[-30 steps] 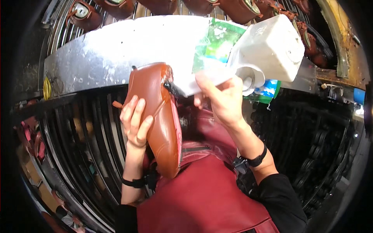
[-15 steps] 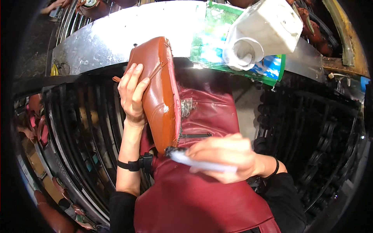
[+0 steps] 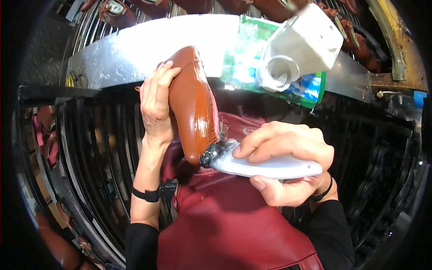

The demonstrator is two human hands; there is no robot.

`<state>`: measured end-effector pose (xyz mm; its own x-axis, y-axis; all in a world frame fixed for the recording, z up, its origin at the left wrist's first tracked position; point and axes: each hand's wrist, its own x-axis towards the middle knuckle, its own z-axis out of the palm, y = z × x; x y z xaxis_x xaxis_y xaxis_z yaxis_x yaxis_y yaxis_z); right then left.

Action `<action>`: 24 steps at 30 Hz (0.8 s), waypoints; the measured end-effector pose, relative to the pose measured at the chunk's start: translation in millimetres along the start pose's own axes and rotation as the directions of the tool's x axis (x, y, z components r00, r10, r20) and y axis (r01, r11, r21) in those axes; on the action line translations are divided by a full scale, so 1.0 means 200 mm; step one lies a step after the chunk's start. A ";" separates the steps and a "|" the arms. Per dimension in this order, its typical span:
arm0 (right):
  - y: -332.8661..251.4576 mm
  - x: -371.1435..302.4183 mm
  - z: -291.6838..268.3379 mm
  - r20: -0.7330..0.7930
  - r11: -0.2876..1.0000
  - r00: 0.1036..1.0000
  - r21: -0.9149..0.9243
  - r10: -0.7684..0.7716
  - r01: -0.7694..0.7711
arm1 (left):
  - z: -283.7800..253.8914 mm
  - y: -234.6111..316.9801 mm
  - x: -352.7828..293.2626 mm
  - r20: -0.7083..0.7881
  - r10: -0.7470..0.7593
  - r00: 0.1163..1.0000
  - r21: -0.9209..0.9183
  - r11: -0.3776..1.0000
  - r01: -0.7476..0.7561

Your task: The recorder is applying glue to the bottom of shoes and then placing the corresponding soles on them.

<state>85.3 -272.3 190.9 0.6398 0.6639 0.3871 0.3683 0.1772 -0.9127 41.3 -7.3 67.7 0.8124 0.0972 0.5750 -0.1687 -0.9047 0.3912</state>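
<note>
A brown leather shoe (image 3: 191, 112) is tilted on its side over my lap, its narrow end toward me and a pink underside strip showing along its right edge. My left hand (image 3: 157, 103) is wrapped round its far left part, fingers over the top. In my right hand (image 3: 290, 150) is a white-handled brush (image 3: 274, 168), gripped between thumb and fingers. Its dark, clumped bristles (image 3: 211, 154) press against the shoe's near right edge. A wet-looking shine lies along that side of the leather.
A metal-topped bench (image 3: 135, 54) runs across the far side. On it a white plastic container (image 3: 310, 40) with a round, open mouth lies on a green and blue plastic sheet (image 3: 252, 31). More brown shoes (image 3: 118, 13) stand on racks behind. Dark metal bars (image 3: 103, 148) flank my red apron (image 3: 234, 225).
The shoe has rolled so less of its pink underside shows. My right hand and the brush have moved up and to the right, with the bristles now farther along the edge.
</note>
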 end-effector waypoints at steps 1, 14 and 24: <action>-0.01 0.04 -0.02 0.022 0.999 0.999 -0.024 -0.031 0.031 | -0.01 0.00 0.04 0.030 -0.040 0.999 -0.007 0.999 0.040; 0.31 0.50 -0.22 -0.226 0.971 0.945 -0.026 -0.237 0.237 | -0.13 -0.17 0.54 0.353 -0.104 0.930 -0.404 0.879 0.252; 0.54 0.25 -0.17 -0.654 0.980 0.731 0.100 0.195 -0.172 | 0.08 -0.50 0.37 0.339 -0.366 0.867 -0.784 0.399 0.475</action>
<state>180.3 -245.1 116.0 0.9806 0.0448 0.1910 0.1836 0.1326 -0.9740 127.1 84.6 60.3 0.9550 0.2747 0.1115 -0.1189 0.0103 0.9929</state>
